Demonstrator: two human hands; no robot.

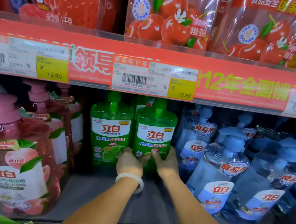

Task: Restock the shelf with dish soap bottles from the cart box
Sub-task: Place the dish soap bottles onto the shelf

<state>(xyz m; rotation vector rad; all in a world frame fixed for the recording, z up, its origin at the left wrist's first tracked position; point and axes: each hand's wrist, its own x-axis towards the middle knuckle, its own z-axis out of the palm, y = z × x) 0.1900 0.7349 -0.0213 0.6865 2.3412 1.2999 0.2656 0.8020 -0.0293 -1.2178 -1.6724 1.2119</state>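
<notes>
Two green dish soap bottles stand side by side deep on the grey shelf (148,206). My left hand (129,162), with a pale bangle at the wrist, touches the base of the left green bottle (108,131) and the gap between the two. My right hand (165,162) grips the lower part of the right green bottle (154,132), thumb on its front label. More green bottles show behind them. The cart box is out of view.
Pink pump bottles (15,159) crowd the shelf's left side and clear blue pump bottles (218,172) the right. A red price rail (149,73) with tags runs overhead, red refill pouches (167,13) above it. Bare grey shelf lies in front of the green bottles.
</notes>
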